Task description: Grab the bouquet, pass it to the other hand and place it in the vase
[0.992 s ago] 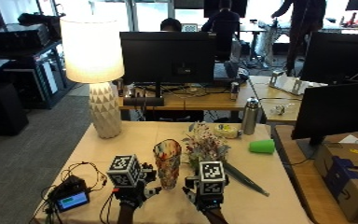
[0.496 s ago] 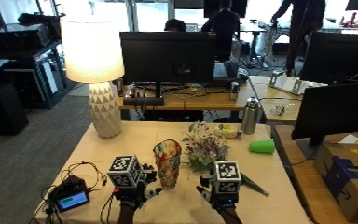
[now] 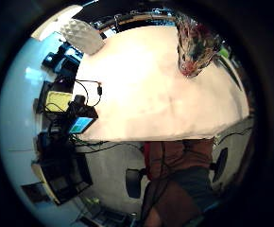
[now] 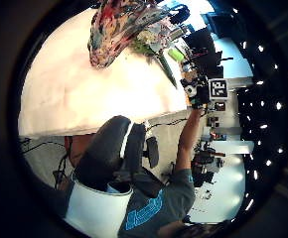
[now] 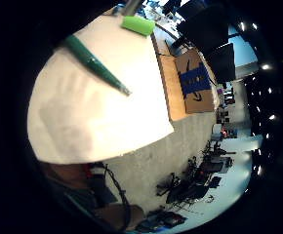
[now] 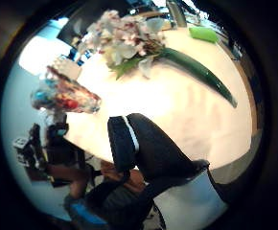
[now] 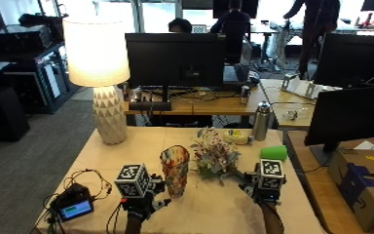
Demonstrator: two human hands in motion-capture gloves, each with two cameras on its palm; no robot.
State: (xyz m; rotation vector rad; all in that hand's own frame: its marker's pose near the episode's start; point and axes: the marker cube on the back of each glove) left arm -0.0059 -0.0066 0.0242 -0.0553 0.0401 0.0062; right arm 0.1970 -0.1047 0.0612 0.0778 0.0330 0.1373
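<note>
The bouquet (image 7: 214,155) of pale flowers lies on the cream table (image 7: 200,214), its long green stem (image 5: 95,63) pointing toward the table's right edge. Just left of the blooms stands the multicoloured glass vase (image 7: 175,168), upright. My right hand (image 7: 263,194) hovers over the stem's end near the front right, fingers relaxed and holding nothing. The right thumb side palm view shows the flowers (image 6: 129,43) and stem flat on the table, apart from that hand's fingers (image 6: 144,153). Left of the vase, my left hand (image 7: 141,204) is empty too. The vase (image 4: 114,29) sits close to that palm.
A white lamp (image 7: 102,78) stands at the table's back left. A green cup (image 7: 274,152) and a metal bottle (image 7: 261,121) sit at the back right. A small screen device (image 7: 75,208) with cables lies at the front left. Cardboard boxes (image 7: 362,187) stand right of the table.
My right hand has moved to the right, from beside the flowers to above the stem's end. The left hand, vase and bouquet have stayed put.
</note>
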